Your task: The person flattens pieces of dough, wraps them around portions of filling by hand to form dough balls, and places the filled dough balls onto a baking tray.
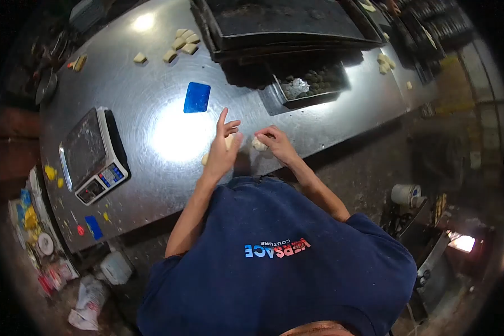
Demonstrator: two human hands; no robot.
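My left hand [223, 155] is over the steel table [162, 193], its fingers stretched and spread apart. Pale dough [229, 141] shows between its thumb and fingers; whether the hand touches it or only passes over it, I cannot tell. A bit more dough [205, 159] peeks out at the left edge of this hand. To the right, my right hand [277, 144] has its fingers closed on a small, whitish dough ball [259, 145], near the table's front edge.
A blue scraper [197, 97] lies beyond my hands. At left stands a digital scale [92, 154]. Several cut dough pieces [182, 43] sit at the back. A metal tin [313, 87] with dark round lumps and stacked black trays [291, 25] occupy the back right.
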